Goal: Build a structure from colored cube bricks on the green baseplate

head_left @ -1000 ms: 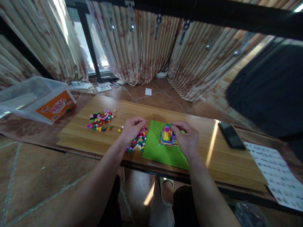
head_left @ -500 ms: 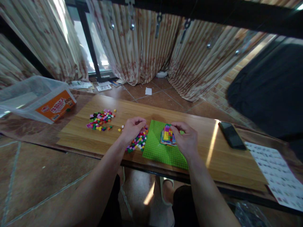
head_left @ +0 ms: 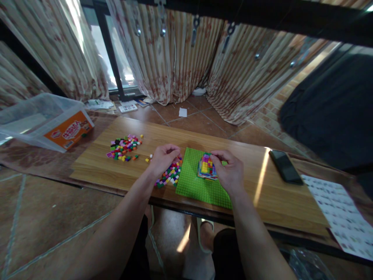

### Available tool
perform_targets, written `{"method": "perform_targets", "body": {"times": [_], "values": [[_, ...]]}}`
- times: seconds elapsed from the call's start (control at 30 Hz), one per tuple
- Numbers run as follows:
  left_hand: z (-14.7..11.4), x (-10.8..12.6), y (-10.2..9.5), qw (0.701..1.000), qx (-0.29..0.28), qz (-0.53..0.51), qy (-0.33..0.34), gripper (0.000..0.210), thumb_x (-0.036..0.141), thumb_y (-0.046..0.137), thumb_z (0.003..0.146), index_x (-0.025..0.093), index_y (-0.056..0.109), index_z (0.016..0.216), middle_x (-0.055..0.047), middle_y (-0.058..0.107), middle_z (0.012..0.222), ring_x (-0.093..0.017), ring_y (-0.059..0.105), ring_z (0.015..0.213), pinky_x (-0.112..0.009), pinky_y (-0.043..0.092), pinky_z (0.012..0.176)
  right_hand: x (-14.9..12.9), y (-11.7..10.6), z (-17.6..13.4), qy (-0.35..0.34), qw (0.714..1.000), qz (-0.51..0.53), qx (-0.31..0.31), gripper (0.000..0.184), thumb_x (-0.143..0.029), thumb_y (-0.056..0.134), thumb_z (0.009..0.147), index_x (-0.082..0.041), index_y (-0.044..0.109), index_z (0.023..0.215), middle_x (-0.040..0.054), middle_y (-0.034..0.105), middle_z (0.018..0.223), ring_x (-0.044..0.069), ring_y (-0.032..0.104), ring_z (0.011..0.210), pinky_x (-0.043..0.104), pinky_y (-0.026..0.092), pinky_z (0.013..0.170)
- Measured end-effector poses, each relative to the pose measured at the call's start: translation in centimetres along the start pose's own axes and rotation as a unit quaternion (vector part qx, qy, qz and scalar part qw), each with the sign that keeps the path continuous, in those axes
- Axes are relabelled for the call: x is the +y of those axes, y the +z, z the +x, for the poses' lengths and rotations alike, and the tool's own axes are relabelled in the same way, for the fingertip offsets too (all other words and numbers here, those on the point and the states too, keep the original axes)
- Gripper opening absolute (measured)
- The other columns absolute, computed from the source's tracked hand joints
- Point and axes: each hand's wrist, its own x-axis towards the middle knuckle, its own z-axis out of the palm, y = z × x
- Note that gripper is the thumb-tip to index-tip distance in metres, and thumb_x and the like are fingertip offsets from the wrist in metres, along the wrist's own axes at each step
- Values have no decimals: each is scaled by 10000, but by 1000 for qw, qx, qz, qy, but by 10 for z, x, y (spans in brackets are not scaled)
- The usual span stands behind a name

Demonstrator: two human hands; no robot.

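A green studded baseplate [head_left: 189,186] lies on the wooden tabletop in front of me. On it stands a low, layered block of coloured toy bricks [head_left: 206,167], with yellow, red and purple on top. My right hand [head_left: 229,171] is closed at the block's right rear corner, its fingertips touching the top; whatever they pinch is too small to name. Left of the plate, my left hand [head_left: 163,159] hovers with thumb and fingers pinched together. Beneath and beside it spreads a pile of loose toy bricks [head_left: 170,175], partly hidden by that hand.
A second pile of bricks [head_left: 125,147] lies farther left, with a few strays near it. A clear plastic box [head_left: 43,120] with an orange label stands at the far left. On the right are a black phone [head_left: 285,167] and a printed sheet [head_left: 338,214].
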Motion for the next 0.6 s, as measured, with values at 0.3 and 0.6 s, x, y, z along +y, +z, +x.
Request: {"method": "perform_targets", "body": {"times": [0.3,0.6], "values": [[2,-2,0,1000,5,0,2,162,287,706,673,144,671,741,2,661,667,-86,569,580,-203,460,565,6,-3,1,-8,1000,-15,-1,113,-269,618,806,-227,718,837,12,711,820,168,641,749,305,506,720],[2,-2,0,1000,7,6,2,158,290,683,693,143,671,751,-8,664,682,-86,569,578,-204,462,564,8,-10,5,-26,999,-30,9,99,-261,615,811,-227,708,812,14,701,804,185,647,777,332,502,753]]}}
